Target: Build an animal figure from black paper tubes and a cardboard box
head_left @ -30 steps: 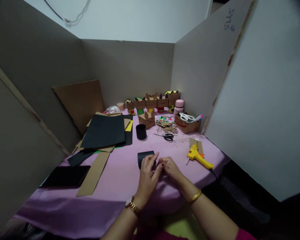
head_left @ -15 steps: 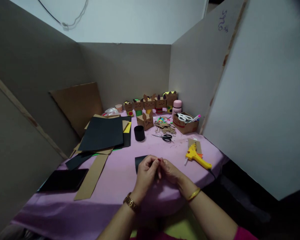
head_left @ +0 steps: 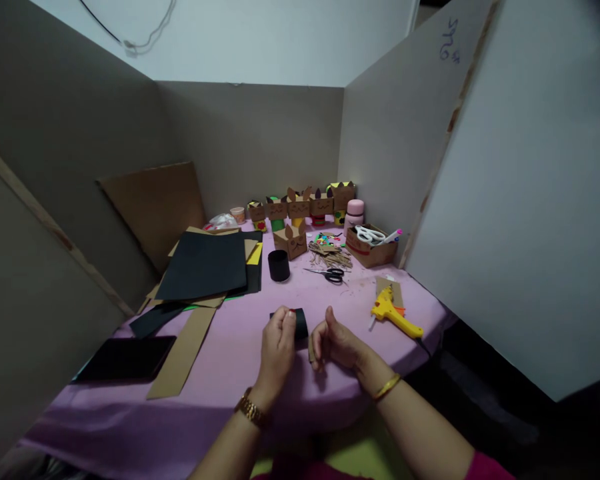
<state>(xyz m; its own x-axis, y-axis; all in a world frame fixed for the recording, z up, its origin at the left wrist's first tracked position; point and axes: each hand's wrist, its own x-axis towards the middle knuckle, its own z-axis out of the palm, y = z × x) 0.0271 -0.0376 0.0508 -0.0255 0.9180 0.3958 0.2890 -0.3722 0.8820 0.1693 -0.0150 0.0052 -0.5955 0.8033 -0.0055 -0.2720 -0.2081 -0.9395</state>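
Bare worktop (head_left: 235, 353) leaves passage left of the hands (head_left: 277, 347); upright tube (head_left: 279, 268) and scissors (head_left: 329, 273) obstruct ahead, glue gun (head_left: 399, 319) rightward.

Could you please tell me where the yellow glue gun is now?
In the head view, the yellow glue gun lies to the right of the right hand, in front of the cardboard box.
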